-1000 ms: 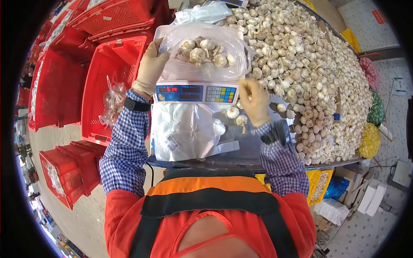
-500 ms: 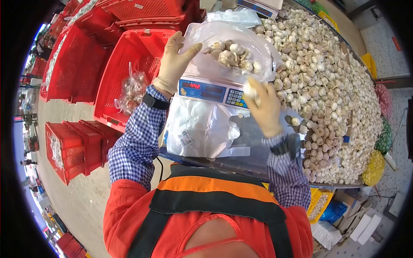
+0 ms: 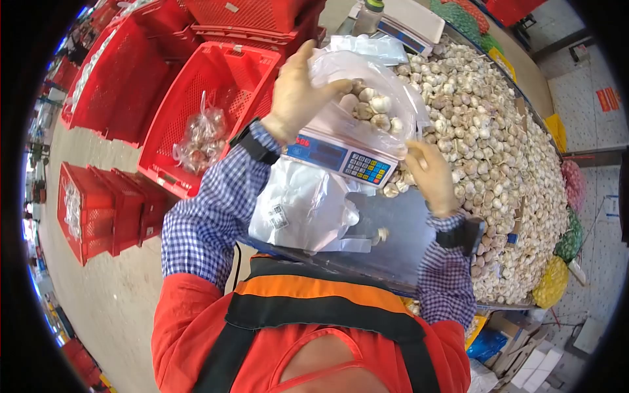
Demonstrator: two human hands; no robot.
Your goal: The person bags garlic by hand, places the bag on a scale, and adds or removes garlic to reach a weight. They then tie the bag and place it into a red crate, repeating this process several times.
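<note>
A clear plastic bag (image 3: 327, 67) with several garlic bulbs (image 3: 381, 105) inside lies on a digital scale (image 3: 318, 154) with a blue panel. My gloved left hand (image 3: 298, 95) is at the bag's left side, thumb and fingers spread, the thumb across the plastic. At the bag's lower right edge, my gloved right hand (image 3: 432, 177) has its fingertips closed on the plastic. The scale's red digits look like 506, partly covered by my left hand. Flat plastic bags (image 3: 298, 203) with a printed code lie in front of the scale.
A large heap of garlic (image 3: 491, 137) covers the table's right side. Left of the scale, a red crate (image 3: 167, 141) holds bagged produce (image 3: 204, 131). More red crates (image 3: 108, 209) stand on the floor. A second scale (image 3: 403, 36) and a green-capped bottle (image 3: 368, 18) are at the back.
The white bulb has left my right hand, which is now at the bag's edge. My left hand has moved right onto the bag. The reading has risen from 442.
</note>
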